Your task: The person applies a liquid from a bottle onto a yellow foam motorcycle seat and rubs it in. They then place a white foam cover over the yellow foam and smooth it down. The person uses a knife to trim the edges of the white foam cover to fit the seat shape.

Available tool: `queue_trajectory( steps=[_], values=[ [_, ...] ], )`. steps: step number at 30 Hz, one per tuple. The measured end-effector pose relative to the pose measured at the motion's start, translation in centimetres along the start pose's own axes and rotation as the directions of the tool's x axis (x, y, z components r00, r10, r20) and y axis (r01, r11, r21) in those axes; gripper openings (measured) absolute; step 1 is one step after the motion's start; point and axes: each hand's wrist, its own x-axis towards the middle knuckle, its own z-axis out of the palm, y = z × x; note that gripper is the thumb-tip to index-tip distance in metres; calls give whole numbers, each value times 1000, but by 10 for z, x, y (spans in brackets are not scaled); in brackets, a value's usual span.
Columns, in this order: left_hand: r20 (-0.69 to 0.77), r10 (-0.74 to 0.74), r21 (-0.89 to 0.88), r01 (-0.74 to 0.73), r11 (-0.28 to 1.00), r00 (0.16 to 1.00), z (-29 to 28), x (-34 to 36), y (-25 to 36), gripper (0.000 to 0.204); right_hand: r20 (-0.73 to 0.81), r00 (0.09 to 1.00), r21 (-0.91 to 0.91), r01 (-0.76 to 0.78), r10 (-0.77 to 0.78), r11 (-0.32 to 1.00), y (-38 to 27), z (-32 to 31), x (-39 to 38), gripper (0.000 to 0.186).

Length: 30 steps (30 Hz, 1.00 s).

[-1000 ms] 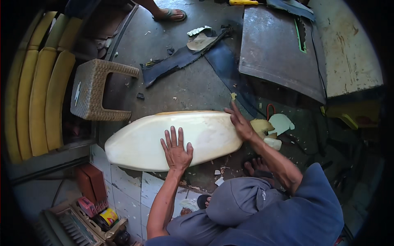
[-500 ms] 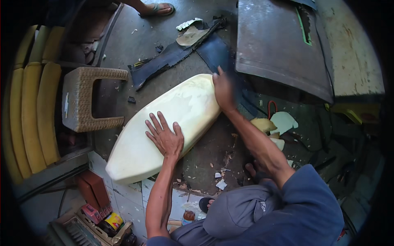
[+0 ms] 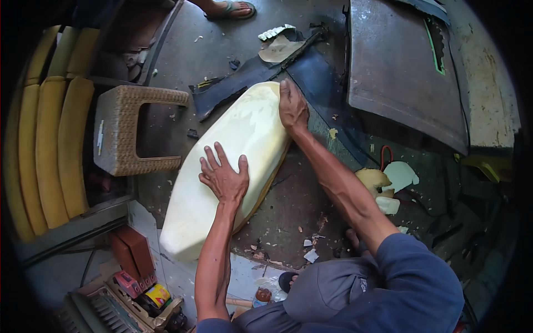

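Pale foam pad (image 3: 244,130) lies on the floor (image 3: 302,205), angled toward one o'clock, a stool (image 3: 111,141) at its ten. Left hand (image 3: 225,180) spreads wide atop it; right hand (image 3: 293,106), unclenched, fingers together, rests against its far end.

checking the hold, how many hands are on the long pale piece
2: left hand on the pale piece's middle, right hand against its far end. None appear hidden.

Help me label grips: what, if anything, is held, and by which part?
No clear grip: left hand lies spread atop the cream foam cushion; right hand rests against its far end.
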Motion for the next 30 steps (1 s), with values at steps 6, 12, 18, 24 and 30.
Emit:
queue_trajectory(
  steps=[6,12,18,24,30],
  values=[
    [-57,-36,-27,34,999,998,17,2,-2,85,-121,992,-26,25,-28,999,-16,-3,3,68],
    [-73,-37,-15,36,999,997,15,4,-5,84,-74,944,-248,295,-321,923,8,23,-85,75],
    [-46,-36,-24,35,999,998,18,5,-6,79,193,932,-169,340,-308,925,22,20,-192,74],
    [103,34,-128,-21,992,994,-6,21,-23,73,254,943,-145,258,-216,955,16,18,-159,74],
    [-39,-226,-84,222,971,973,-43,22,-208,56,440,898,25,6,-17,1000,-6,-10,-95,74]
  ],
)
